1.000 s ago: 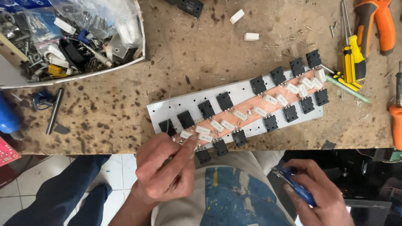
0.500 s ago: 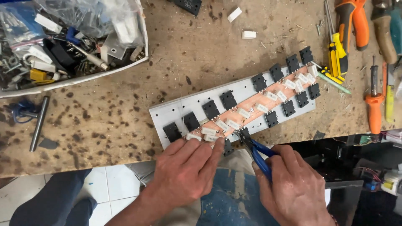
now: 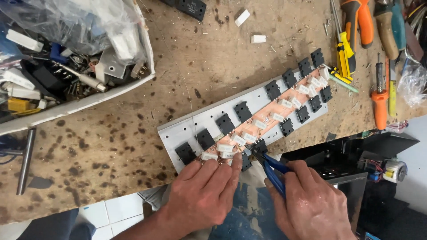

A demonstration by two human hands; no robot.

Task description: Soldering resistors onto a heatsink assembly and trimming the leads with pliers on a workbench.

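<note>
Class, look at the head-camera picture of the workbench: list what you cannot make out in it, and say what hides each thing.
- Near end of the grey metal plate: covered by the left hand.
- Handles of the blue pliers: wrapped inside the right hand.
- Tips of those pliers at the copper board: too small to tell what they grip.
- White tray of parts: cut off by the left and top edges.

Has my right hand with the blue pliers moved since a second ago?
Yes. The right hand came up and left, bringing the blue pliers onto the near end of the grey plate.
</note>
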